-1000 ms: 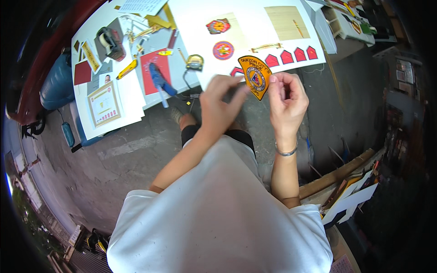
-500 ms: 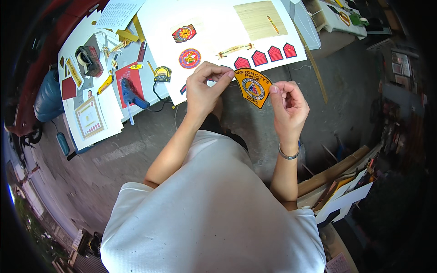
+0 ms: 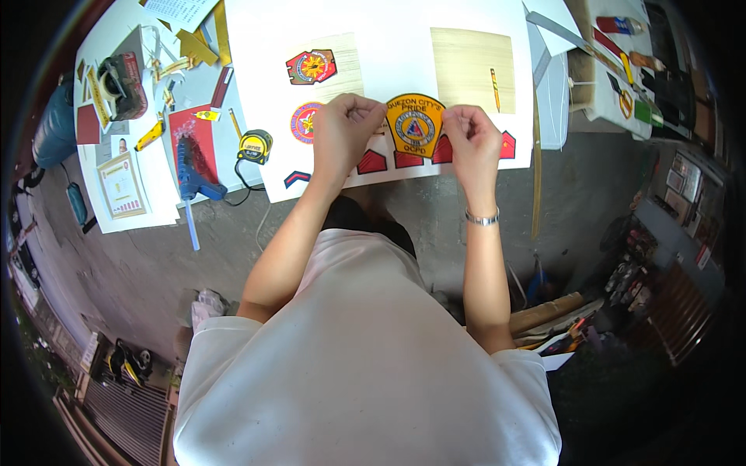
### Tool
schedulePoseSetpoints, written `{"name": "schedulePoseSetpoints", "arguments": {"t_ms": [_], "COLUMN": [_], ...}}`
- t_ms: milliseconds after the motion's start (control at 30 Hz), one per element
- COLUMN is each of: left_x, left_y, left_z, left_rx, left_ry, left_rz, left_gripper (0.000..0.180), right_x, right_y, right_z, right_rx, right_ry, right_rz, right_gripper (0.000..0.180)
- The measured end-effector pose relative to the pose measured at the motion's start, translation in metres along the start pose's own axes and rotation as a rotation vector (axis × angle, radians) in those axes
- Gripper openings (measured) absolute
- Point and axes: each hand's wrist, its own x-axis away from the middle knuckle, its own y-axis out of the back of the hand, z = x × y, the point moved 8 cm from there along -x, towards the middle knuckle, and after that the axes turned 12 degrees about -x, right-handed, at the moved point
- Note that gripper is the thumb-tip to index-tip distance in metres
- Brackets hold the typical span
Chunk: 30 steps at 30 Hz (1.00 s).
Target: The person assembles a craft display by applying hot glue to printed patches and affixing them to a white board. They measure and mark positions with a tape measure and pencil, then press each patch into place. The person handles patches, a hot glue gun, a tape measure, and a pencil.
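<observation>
I hold a yellow shield-shaped embroidered patch (image 3: 415, 124) between both hands, above the near edge of a large white sheet (image 3: 388, 31). My left hand (image 3: 344, 132) pinches the patch's left edge and my right hand (image 3: 472, 138) pinches its right edge. A row of small red house-shaped patches (image 3: 405, 159) lies on the sheet just under my hands. On the sheet to the left lie a red and yellow patch (image 3: 311, 67) and a round red patch (image 3: 305, 123). A tan woven rectangle (image 3: 471, 70) with a pencil (image 3: 494, 89) on it lies at the upper right.
A yellow tape measure (image 3: 255, 145), a blue glue gun (image 3: 188, 167) on a red sheet, a framed certificate (image 3: 120, 185) and a tape dispenser (image 3: 123, 78) lie to the left. Bottles and tools crowd a white bench (image 3: 614, 54) at the right. Wooden strips lie on the concrete floor (image 3: 598, 210).
Both hands have carried the yellow patch forward over the white sheet's near edge and turned it upright and flat. My head has tilted, shifting the whole scene.
</observation>
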Motion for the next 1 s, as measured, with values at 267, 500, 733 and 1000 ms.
{"name": "schedulePoseSetpoints", "arguments": {"t_ms": [267, 500, 733, 1000], "left_x": [-0.110, -0.142, -0.146, -0.147], "left_y": [-0.034, -0.049, -0.052, -0.052], "left_z": [0.041, 0.051, 0.049, 0.046], "left_rx": [-0.186, -0.242, -0.216, -0.275], "left_ry": [0.127, 0.154, 0.175, 0.158], "left_rz": [-0.019, -0.054, -0.101, -0.117], "left_gripper": [0.025, 0.021, 0.018, 0.016], "right_x": [-0.119, -0.149, -0.154, -0.155], "right_y": [-0.032, -0.039, -0.040, -0.040], "right_z": [-0.096, -0.126, -0.124, -0.126], "right_rx": [0.166, 0.289, 0.311, 0.304], "right_ry": [-0.124, -0.196, -0.186, -0.174], "right_rz": [0.069, 0.048, 0.078, 0.070], "right_gripper": [0.019, 0.020, 0.020, 0.017]}}
